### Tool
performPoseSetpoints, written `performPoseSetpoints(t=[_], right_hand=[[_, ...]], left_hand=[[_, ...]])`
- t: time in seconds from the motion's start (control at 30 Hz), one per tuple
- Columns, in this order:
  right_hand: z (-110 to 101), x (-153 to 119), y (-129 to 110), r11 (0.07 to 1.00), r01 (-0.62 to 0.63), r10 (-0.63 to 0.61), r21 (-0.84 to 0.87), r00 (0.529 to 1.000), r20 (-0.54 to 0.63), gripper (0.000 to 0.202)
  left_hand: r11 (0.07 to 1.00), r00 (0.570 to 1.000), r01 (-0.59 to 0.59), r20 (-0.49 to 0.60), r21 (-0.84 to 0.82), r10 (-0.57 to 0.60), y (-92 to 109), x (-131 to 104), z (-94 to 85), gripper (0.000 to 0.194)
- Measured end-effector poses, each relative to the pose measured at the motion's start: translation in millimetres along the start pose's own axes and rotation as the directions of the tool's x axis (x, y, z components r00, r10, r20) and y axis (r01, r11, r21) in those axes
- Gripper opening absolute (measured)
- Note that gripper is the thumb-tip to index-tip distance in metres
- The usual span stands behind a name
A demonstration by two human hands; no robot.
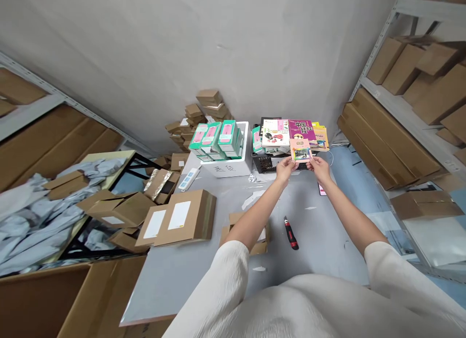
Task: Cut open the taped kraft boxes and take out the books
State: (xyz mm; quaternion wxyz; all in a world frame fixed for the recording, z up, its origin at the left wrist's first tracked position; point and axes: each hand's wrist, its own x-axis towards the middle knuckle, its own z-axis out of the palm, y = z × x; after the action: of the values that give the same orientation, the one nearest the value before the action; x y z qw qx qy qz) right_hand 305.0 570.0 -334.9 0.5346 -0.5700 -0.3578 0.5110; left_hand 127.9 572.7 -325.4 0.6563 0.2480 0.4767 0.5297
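Note:
Both my hands hold up a small pink booklet [300, 151] with a colourful picture on its cover. My left hand [286, 169] pinches its lower left corner, and my right hand [319, 169] grips the lower right one. Behind it, a white book [274, 133] and a purple book [303, 129] lie on top of a black basket [265, 164]. On the grey table [313, 245], nearer to me, rests a red and black utility knife [291, 234]. A small opened cardboard box [260, 245] is partly hidden under my left forearm.
Left of the basket stands a white foam box [233, 169] with several green and pink cartons [211, 139]. Labelled cardboard boxes [189, 214] and a power strip [189, 178] lie on the table's left. Loaded shelves [411, 100] flank the right side. A phone [322, 189] lies near my right wrist.

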Motion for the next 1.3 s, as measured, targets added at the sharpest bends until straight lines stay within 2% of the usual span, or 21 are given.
performPoseSetpoints(t=[0.13,0.33,0.5,0.6,0.83,0.97,1.07,1.3], right_hand=[[8,20,1,0.998,-0.028,0.031,0.061,0.999,-0.041,0.047],[20,34,2,0.989,0.037,-0.03,0.145,0.998,-0.05,0.053],[21,31,6,0.988,0.087,-0.096,0.129,0.993,0.063,0.072],[17,26,10,0.989,0.098,-0.107,0.109,0.992,0.074,0.079],[8,10,14,0.996,0.091,-0.091,0.017,0.995,0.042,0.061],[11,-7,15,0.998,0.065,-0.065,-0.013,0.997,0.03,0.051],[19,-25,19,0.998,0.057,-0.055,-0.031,0.997,0.058,0.048],[50,-72,39,0.999,0.0,0.007,-0.042,0.988,0.155,0.044]], left_hand=[[0.999,0.999,0.024,-0.031,-0.024,-0.025,4,21,6.6,0.036],[0.996,0.998,0.023,-0.056,-0.091,-0.028,11,35,10.3,0.039],[0.994,0.997,0.045,-0.057,-0.102,-0.051,11,32,5.3,0.035],[0.995,0.994,0.077,-0.076,-0.058,-0.081,9,27,-1.2,0.03],[0.994,0.99,0.109,-0.092,0.029,-0.106,6,10,-19.4,0.032],[0.994,0.991,0.096,-0.104,0.059,-0.089,9,-8,-34.8,0.03],[0.994,0.99,0.082,-0.122,0.072,-0.073,13,-24,-52.7,0.027],[0.99,0.983,0.055,-0.182,0.126,-0.031,15,-63,-112.8,0.024]])
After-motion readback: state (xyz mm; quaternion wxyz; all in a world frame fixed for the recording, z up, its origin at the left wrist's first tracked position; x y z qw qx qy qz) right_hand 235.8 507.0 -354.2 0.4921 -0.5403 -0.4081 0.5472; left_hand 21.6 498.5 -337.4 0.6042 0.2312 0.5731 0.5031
